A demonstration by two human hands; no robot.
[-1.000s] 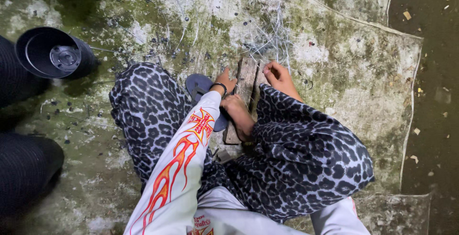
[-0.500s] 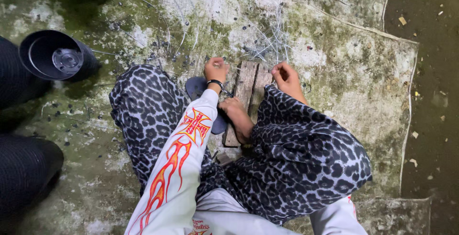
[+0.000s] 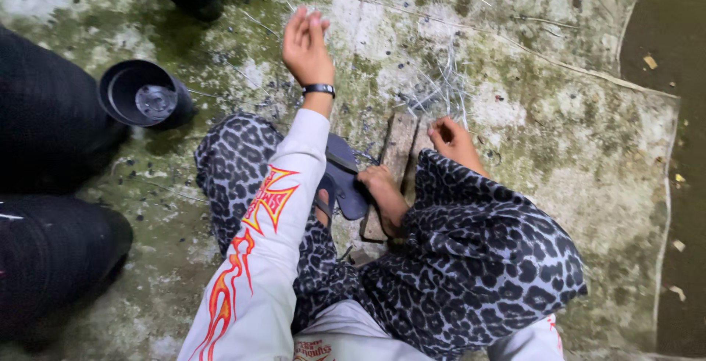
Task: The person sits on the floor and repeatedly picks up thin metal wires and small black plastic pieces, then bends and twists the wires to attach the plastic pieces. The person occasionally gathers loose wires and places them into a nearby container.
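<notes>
Left hand (image 3: 305, 43) stretched far over the concrete (image 3: 559, 133), fingers loose, empty, right hand (image 3: 450, 139) curled at the far end of a wooden block (image 3: 393, 162) beside thin wires (image 3: 440, 85), grip unclear, black cup (image 3: 140, 96) left.

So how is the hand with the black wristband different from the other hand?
The left hand with the black wristband is stretched far forward over the stained concrete floor, fingers open, holding nothing. The right hand stays tucked close by the leopard-print knee, fingers curled at the end of the weathered wooden block. The left wrist wears a band; the right wrist looks bare. Both are bare hands of one person.
</notes>
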